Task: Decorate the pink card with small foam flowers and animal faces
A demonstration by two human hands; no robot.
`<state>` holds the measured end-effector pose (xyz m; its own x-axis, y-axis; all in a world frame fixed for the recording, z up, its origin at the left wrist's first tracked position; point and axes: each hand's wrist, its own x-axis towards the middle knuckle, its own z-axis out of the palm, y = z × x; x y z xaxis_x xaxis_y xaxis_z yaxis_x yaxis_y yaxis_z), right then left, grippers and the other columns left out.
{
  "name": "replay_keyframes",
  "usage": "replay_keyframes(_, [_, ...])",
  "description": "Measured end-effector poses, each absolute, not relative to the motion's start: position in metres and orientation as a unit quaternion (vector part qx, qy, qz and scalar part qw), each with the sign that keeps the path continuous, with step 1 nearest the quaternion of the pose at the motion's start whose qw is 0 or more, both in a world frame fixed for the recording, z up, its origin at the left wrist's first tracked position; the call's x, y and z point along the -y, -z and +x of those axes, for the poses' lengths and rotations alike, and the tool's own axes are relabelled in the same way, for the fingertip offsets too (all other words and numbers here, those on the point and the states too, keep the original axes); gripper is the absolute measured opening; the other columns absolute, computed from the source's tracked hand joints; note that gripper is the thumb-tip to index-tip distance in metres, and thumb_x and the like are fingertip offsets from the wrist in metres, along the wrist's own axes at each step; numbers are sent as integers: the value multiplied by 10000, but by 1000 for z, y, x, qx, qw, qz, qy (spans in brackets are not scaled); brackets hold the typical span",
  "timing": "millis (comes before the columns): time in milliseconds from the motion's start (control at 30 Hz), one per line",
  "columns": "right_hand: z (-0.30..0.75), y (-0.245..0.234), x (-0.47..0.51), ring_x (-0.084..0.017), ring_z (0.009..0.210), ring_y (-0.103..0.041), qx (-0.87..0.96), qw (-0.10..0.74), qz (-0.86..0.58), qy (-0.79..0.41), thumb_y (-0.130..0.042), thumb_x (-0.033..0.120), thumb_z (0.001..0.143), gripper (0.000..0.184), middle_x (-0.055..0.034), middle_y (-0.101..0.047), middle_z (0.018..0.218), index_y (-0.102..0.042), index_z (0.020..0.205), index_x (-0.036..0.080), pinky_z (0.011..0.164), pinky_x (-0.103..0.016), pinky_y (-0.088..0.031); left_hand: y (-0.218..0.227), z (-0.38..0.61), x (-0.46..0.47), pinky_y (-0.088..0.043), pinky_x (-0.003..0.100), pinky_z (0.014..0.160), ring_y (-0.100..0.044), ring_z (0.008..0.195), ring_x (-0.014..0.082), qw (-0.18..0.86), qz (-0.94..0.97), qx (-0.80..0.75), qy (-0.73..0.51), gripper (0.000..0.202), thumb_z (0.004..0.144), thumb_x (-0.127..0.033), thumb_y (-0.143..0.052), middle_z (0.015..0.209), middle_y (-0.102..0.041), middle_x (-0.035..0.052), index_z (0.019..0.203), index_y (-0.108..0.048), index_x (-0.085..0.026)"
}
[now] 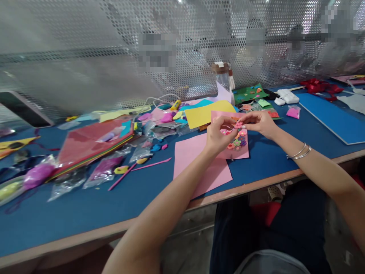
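The pink flower is between the fingertips of both hands, above the upper part of a pink card. The right hand pinches its edge between thumb and finger; the left hand curls its fingers in at the opposite side — whether they grip it too, I cannot tell. Just below the fingertips, small flowers in several colours crowd the card, which overlaps a larger pink sheet. The left hand hides part of the card, and the left forearm crosses the sheet. Behind the left hand lies a yellow sheet; beyond the right are a green sheet and a white case, with a pink packet and a blue board farther right. Well to the left sit a stack of coloured sheets, bags and two pink strips. All this rests on a blue table — a bottle stands at its back, against a perforated metal screen.
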<state>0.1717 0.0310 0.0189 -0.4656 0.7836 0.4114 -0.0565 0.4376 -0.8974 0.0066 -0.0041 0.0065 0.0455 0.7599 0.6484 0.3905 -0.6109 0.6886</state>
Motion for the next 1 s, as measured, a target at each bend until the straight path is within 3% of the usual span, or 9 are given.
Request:
replay_keyframes(400, [171,-22,-29,-163,693,-630,713,478,-291,-422,-698,200,557,146,-44,-685,723,-687,692,146,703,-321,-514,-9,8,6,-425,176,484,-505,506,65,184,681,-437,-558,108,575,-188,-617,592,-556,-18,632,-532,-155])
replay_keyframes(633, [173,-20,-33,-131,635,-614,686,475,-279,-475,-687,169,544,112,-22,-673,664,-689,655,153,687,-305,-506,-2,0,-6,-440,192,495,-534,530,84,245,615,-471,-583,139,559,-230,-627,597,-579,-6,648,-559,-148])
replay_keyframes(800, [172,-22,-28,-146,641,-615,730,417,-317,-438,-694,169,550,125,-39,-676,671,-701,674,151,687,-319,-508,-6,4,4,-399,184,452,-496,478,68,136,629,-487,-590,89,600,-229,-613,606,-610,-10,652,-595,-159])
replay_keyframes(1000, [170,-22,-28,-139,643,-622,620,476,-330,-529,-714,182,523,121,-32,-673,651,-691,638,152,733,-324,-512,-9,12,13,-428,202,485,-547,551,97,114,682,-454,-563,100,640,-265,-622,662,-652,14,679,-648,-176])
